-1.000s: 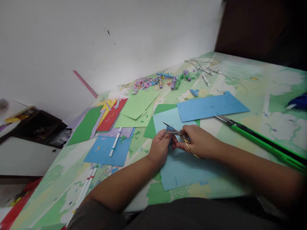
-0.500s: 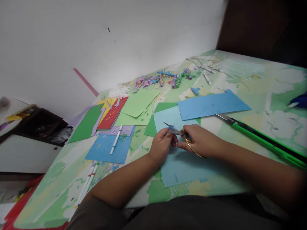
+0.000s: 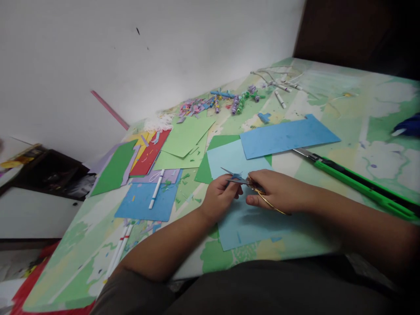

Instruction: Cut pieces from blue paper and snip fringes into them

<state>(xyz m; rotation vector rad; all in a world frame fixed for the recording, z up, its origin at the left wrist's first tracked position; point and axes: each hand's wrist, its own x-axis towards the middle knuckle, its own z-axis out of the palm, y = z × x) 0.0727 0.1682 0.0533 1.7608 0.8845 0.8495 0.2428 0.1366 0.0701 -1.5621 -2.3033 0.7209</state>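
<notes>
My right hand (image 3: 275, 190) is closed round the gold handles of a pair of scissors (image 3: 242, 180). The blades point left and stand apart, around a small piece of blue paper (image 3: 235, 176) with a fringed edge. My left hand (image 3: 220, 196) pinches that piece between its fingers; its lower part is hidden. Beneath both hands lies a light blue sheet (image 3: 234, 232). Further back, a darker blue sheet (image 3: 288, 138) overlaps it and a green sheet (image 3: 203, 168).
A green box cutter (image 3: 364, 186) with its blade out lies to the right. Light green sheets (image 3: 188, 138), a red sheet (image 3: 151, 154) and a marker (image 3: 156, 189) are on the left. Paper scraps (image 3: 193, 107) and fringed rolls (image 3: 235, 105) sit at the back, near the wall.
The scissor blades have opened wider and the right thumb has moved away from the left hand. The whole view has shifted slightly. The left hand still pinches the blue piece.
</notes>
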